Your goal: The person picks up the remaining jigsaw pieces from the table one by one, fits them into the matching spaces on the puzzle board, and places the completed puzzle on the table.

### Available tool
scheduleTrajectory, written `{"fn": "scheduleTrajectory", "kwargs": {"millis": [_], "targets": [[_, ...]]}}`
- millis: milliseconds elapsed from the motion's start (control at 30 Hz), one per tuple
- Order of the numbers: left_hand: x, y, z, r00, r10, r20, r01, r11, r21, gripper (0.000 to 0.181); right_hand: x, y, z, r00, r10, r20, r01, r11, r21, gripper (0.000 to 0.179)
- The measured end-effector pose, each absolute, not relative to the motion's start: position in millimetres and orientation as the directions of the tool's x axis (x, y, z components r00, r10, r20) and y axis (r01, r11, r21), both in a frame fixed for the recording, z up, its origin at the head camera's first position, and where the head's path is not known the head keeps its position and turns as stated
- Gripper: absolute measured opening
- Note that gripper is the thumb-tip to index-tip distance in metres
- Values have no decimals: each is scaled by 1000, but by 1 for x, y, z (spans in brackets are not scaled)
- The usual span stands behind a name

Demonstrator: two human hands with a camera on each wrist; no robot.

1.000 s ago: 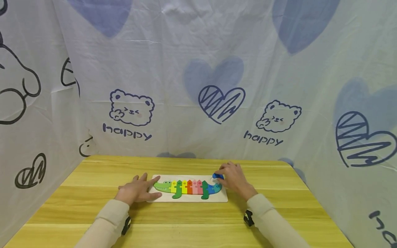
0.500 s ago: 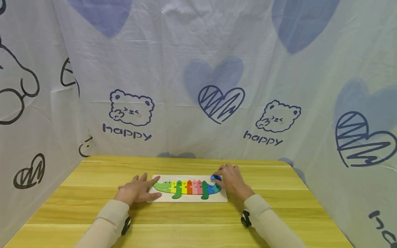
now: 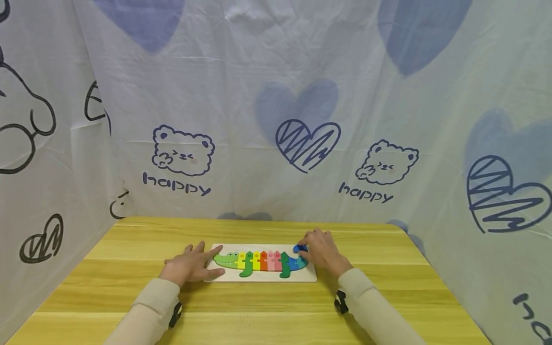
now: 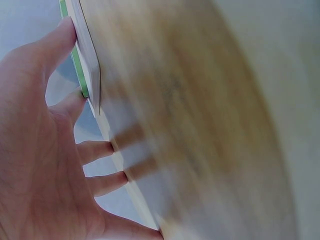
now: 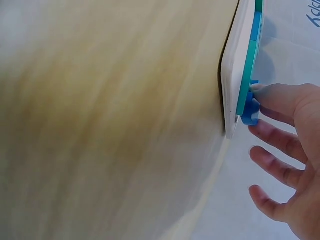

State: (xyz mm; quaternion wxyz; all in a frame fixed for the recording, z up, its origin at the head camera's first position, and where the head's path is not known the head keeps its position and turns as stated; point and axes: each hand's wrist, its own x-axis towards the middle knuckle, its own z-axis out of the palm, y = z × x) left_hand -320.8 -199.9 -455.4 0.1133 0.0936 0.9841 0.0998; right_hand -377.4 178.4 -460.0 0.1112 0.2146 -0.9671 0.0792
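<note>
A crocodile puzzle of coloured pieces lies on a pale wooden board point(image 3: 263, 277) at the middle of the table. My right hand point(image 3: 323, 251) pinches a blue puzzle piece point(image 3: 298, 248) between thumb and finger at the tail end. In the right wrist view this blue piece point(image 5: 250, 111) sits against the board's top, beside the teal tail piece point(image 5: 247, 80), with the other fingers spread in the air. My left hand point(image 3: 189, 263) lies spread at the head end, thumb and index finger on the board's corners. The left wrist view shows the other fingertips point(image 4: 117, 176) touching the table.
The wood-grain table point(image 3: 258, 316) extends around the board on all sides. Behind it and at both sides hangs a white curtain point(image 3: 241, 96) printed with hearts and bears. A black strap point(image 3: 341, 303) is on the right wrist.
My right hand has moved slightly left and down with the blue piece, which has turned and come down at the tail's tip. My left hand has stayed where it was.
</note>
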Motion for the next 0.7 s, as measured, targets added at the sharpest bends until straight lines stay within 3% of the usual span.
{"fn": "scheduleTrajectory", "kwargs": {"millis": [700], "targets": [[-322, -199, -457, -957, 195, -215, 150, 966, 211, 88, -382, 185, -459, -869, -447, 211, -482, 862, -158, 13]]}}
